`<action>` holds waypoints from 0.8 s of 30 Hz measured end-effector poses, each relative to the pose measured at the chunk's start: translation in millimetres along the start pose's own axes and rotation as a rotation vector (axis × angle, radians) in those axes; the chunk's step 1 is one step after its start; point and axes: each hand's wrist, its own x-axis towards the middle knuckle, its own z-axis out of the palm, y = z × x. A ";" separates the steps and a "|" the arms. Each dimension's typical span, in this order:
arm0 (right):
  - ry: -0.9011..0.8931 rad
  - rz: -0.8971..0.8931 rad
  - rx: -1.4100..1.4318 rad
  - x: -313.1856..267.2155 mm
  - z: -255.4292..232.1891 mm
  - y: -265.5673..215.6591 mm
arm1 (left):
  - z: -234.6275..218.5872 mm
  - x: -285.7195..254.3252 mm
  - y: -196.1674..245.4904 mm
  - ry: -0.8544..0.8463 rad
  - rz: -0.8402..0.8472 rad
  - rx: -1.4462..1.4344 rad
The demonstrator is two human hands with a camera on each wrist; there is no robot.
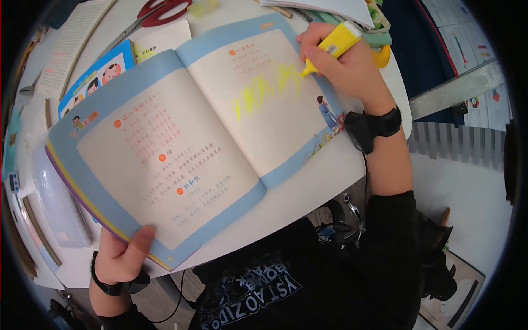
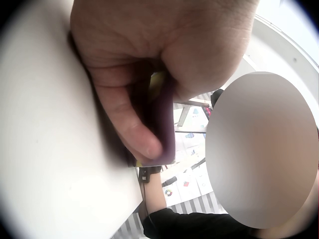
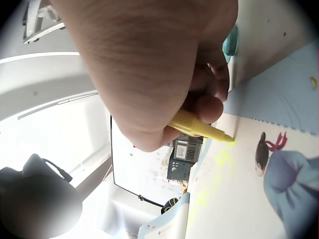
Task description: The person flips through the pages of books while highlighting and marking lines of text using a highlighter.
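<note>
An open book [image 1: 223, 217] with blue page borders and printed Chinese text lies tilted across the table, its near-left corner at the table's front edge. My left hand [image 1: 124, 256] grips that corner, thumb on the page; in the left wrist view the fingers [image 2: 134, 132] curl under the purple cover [image 2: 168, 129]. Between the fingers and thumb of my right hand [image 1: 352, 69] is a yellow highlighter [image 1: 340, 41], its tip at the right page. Bright yellow zigzag strokes [image 1: 253, 99] run across that page below the printed lines. The right wrist view shows the highlighter tip [image 3: 228, 139] close over the paper.
Behind the book lie red-handled scissors [image 1: 165, 14], a blue picture booklet [image 1: 99, 82] and another open book [image 1: 77, 38]. A clear plastic case [image 1: 60, 190] is at the left. White papers [image 1: 330, 8] and a green pouch [image 1: 379, 36] sit beyond the right hand.
</note>
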 end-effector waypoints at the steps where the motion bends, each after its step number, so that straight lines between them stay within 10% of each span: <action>1: 0.067 0.003 0.060 -0.4 2.4 -0.8 | -2.4 0.1 1.1 -0.048 -0.015 -0.002; 24: 0.020 0.039 -0.073 3.3 -3.0 -5.9 | 1.6 3.3 2.2 -0.006 0.012 0.015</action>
